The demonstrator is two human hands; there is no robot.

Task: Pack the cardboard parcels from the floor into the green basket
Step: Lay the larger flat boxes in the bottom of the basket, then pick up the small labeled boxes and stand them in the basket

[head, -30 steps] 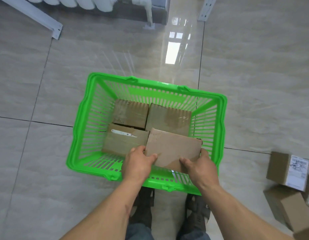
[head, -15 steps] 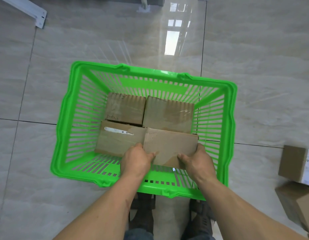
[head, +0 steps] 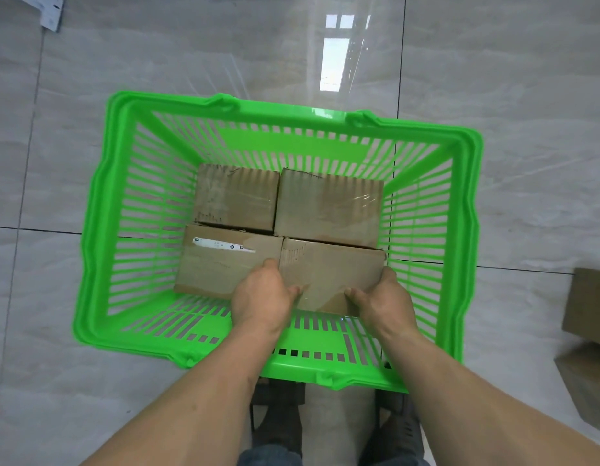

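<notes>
White metal bracket (head: 51, 15) at 11 o'clock on the glossy grey tiled floor (head: 527, 95). Green slotted plastic basket (head: 100, 264) sits mid-frame on the floor, four brown cardboard parcels inside in a two-by-two block, all touching. Far-left taped cardboard parcel (head: 236, 196) at about 12 o'clock inside the basket, far-right taped cardboard parcel (head: 328, 205) tight beside it. Near-left cardboard parcel with a torn white label strip (head: 217, 267) at 9 o'clock of the block, lying flat. Left hand (head: 261, 301) curled round the near-left corner of the near-right plain cardboard parcel (head: 328, 274), fingers (head: 270, 265) up its left edge at the seam with the labelled parcel, thumb on the near face. Right hand (head: 386, 299) curled round the same parcel's near-right corner, thumb on the near face, fingers up the right edge close to the basket's right wall. Parcel held between both hands, near the basket bottom; can't tell if it is fully seated. Dark shoes (head: 278, 415) at 6 o'clock below the basket rim. At 3 to 4 o'clock, two more brown cardboard parcels (head: 591, 304) on the floor, cut off by the frame edge, well apart from the basket.
</notes>
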